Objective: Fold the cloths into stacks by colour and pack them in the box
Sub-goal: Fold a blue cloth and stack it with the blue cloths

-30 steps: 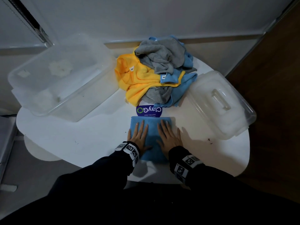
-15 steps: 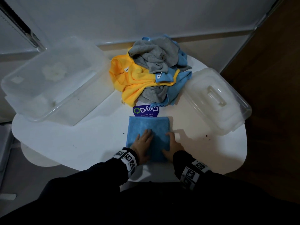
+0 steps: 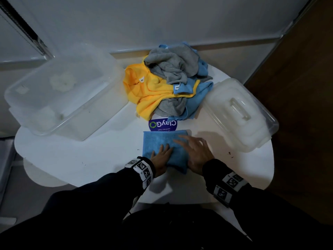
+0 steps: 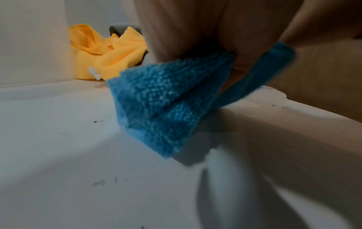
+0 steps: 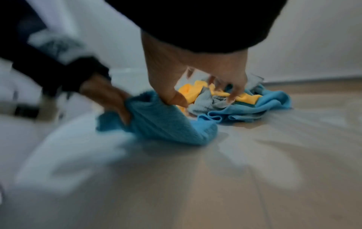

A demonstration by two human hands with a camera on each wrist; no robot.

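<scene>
A folded blue cloth (image 3: 158,141) lies on the white table (image 3: 90,156) in front of me. My left hand (image 3: 162,156) pinches its near left edge; in the left wrist view the blue cloth (image 4: 166,105) hangs lifted from that hand (image 4: 186,23). My right hand (image 3: 196,150) hovers over the cloth's right side with fingers spread. In the right wrist view its thumb (image 5: 172,99) presses into the raised fold of the cloth (image 5: 166,124). Behind sits a loose pile of yellow, grey and blue cloths (image 3: 162,83). The clear box (image 3: 81,127) stands open at the left.
The box's clear lid (image 3: 239,112) with a handle lies at the table's right edge. A purple round sticker (image 3: 163,125) shows between the pile and the folded cloth. A wall runs behind the table; the near left of the tabletop is bare.
Both hands lay flat on the cloth, then slid back toward me. Now the left pinches and lifts the near edge and the right has risen with fingers spread.
</scene>
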